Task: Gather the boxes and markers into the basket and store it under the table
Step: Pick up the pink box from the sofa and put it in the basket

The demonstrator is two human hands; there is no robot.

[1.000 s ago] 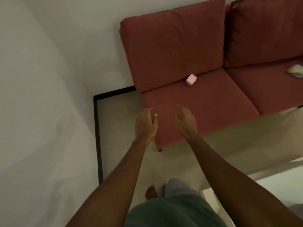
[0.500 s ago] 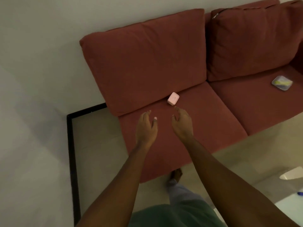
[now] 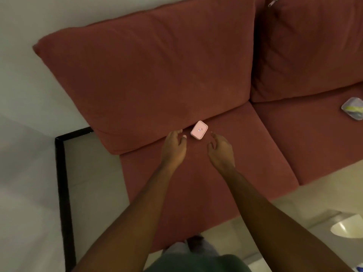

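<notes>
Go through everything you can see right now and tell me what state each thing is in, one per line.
Pink box: lying on the sofa seat against the back cushion, not held.
Left hand: open, empty, beside the box.
Right hand: open, empty, beside the box.
Clear packet: lying on the next seat, untouched.

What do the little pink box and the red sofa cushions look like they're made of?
The pink box looks like smooth matte plastic or coated card: rounded corners, crisp edges, a small printed mark on top. Which of the two is unclear. The sofa cushions look like soft woven fabric: dull, creased surface, and a zip shows on the right one.
</notes>
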